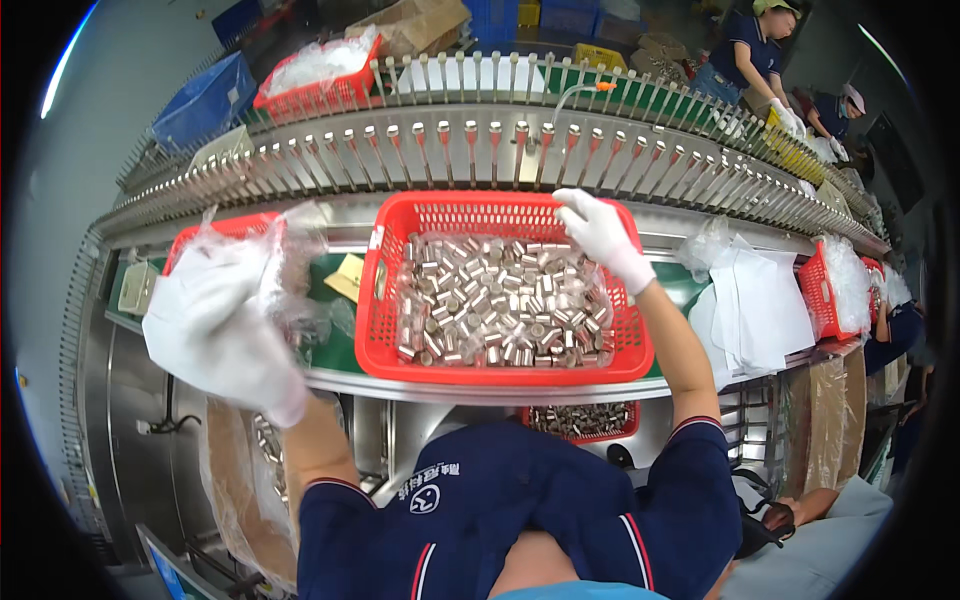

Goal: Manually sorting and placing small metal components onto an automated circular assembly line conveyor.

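A red plastic basket (pixel 505 376) lined with clear plastic stands in front of me on the bench. Many small shiny metal cylinders (pixel 500 305) lie loose in it. My right hand (pixel 605 238), in a white glove, is over the basket's far right rim, fingers bent and apart with nothing visible in them. On the left, my gloved left hand (pixel 268 375) is smeared by motion beside a blurred white sheet (pixel 200 310) and crumpled clear plastic (pixel 290 265). Its fingers cannot be made out, nor whether it grips the sheet. Behind it is another red basket (pixel 225 228).
Beyond the basket run rows of upright metal-tipped holders (pixel 470 150). White sheets (pixel 755 310) and a red basket with plastic (pixel 825 295) are to the right. Below the bench sits a red basket of metal parts (pixel 585 420). Co-workers (pixel 745 60) stand at the far right.
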